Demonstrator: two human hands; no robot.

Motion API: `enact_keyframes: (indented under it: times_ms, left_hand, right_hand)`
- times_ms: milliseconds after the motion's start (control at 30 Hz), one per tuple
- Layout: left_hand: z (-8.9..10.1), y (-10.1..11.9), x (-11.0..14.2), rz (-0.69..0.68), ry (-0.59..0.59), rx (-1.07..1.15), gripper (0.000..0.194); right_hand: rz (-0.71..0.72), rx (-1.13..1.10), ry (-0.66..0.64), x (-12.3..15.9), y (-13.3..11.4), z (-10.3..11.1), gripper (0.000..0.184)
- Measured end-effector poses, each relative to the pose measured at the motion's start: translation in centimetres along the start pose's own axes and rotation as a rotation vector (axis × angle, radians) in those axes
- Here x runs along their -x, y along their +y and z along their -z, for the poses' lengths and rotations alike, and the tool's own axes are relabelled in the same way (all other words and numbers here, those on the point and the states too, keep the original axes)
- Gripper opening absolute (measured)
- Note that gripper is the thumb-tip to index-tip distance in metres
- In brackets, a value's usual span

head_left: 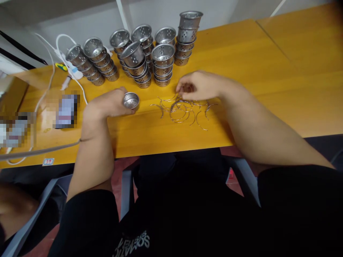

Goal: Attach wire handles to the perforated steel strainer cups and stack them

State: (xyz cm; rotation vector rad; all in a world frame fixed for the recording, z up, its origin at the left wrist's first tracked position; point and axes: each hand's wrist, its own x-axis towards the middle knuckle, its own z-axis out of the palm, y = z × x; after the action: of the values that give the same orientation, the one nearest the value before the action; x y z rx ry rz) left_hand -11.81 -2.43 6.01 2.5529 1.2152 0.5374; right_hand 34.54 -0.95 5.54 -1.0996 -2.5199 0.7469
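Observation:
A small perforated metal cup (pixel 131 101) stands upright on the wooden table, with the fingers and thumb of my left hand (pixel 111 103) closed around its left side. To the right lies a loose pile of thin curved metal wires (pixel 179 112). My right hand (pixel 199 85) is over the back of that pile, fingers curled and fingertips pinched at the end of one wire; the exact grip is partly hidden. Behind both hands rise several stacks of similar perforated cups (pixel 163 64), one of them tall (pixel 187 35) at the right end.
At the left are a pixelated phone-like object (pixel 66 110), a power strip (pixel 75 70) with white cables, and a yellow-green item (pixel 61 66). A grey cord (pixel 53 151) runs to my left wrist. A numbered label (pixel 48 162) marks the front edge. Another person's arm (pixel 16 207) shows lower left.

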Motion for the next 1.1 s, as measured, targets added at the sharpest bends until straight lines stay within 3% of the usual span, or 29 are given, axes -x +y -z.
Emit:
enact_keyframes:
  times_ms: [67,133,267,400,533,833,1100]
  left_hand:
    - [-0.3,2.4,-1.4,0.010,-0.048,0.000,0.074]
    - [-1.2,5.0,-2.7,-0.015,0.004,0.110,0.078]
    - [-5.0,7.9,-4.6,-0.069,0.104,0.249,0.086]
    - [-9.0,6.9,-6.0,-0.042,0.148,0.339,0.096]
    - [-11.0,5.1,-7.2,-0.039,0.144,0.373,0.102]
    - [-11.1,5.3,-7.5,-0.046,0.153,0.412,0.093]
    - [-11.5,4.2,-7.6,-0.030,0.132,0.403,0.095]
  right_hand:
    - [0.027,0.021,-0.056,0.2,0.1,0.1,0.029]
    - [0.038,0.049,-0.074,0.1,0.3,-0.2,0.023]
    - [0.056,0.077,-0.093,-0.4,0.1,-0.9,0.010]
    - [0.105,0.120,-0.088,-0.5,-0.4,-1.3,0.011]
    - [0.143,0.109,-0.043,-0.4,-0.6,-1.3,0.009]
    - [0.131,0.074,-0.046,-0.6,-1.2,-1.1,0.007]
    - [0.082,-0.013,0.017,-0.4,-1.4,-0.8,0.011]
